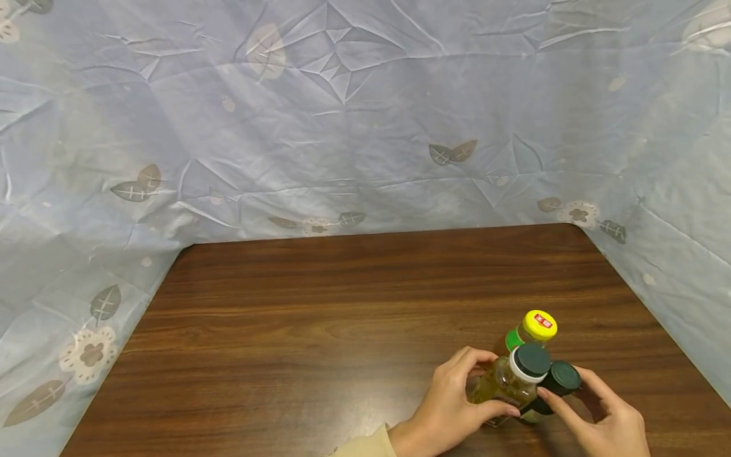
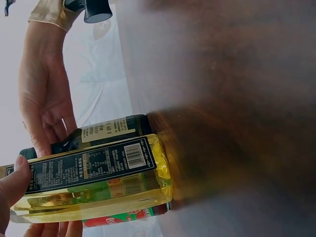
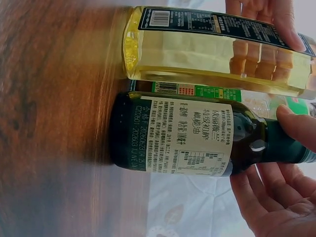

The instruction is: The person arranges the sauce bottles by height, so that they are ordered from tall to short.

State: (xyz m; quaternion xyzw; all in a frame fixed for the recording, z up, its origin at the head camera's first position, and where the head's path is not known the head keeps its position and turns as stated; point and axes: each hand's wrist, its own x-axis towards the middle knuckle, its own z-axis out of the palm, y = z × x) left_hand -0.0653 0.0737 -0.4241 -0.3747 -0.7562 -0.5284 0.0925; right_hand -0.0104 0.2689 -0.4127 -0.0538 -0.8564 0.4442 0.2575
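My left hand holds a clear bottle of yellow oil, with its thumb on the near side and fingers round the back. This bottle has a dark cap over a white ring and a black label with a barcode. Beside it on the right stands a dark green olive oil bottle with a cream label. The thumb and fingers of my right hand grip its neck. Close behind them is a bottle with a yellow cap and a green and red label, largely hidden by the clear one.
The three bottles stand close together on the right front part of a brown wood-grain table. Pale blue-grey cloth with leaf and flower prints hangs behind the table and along both sides.
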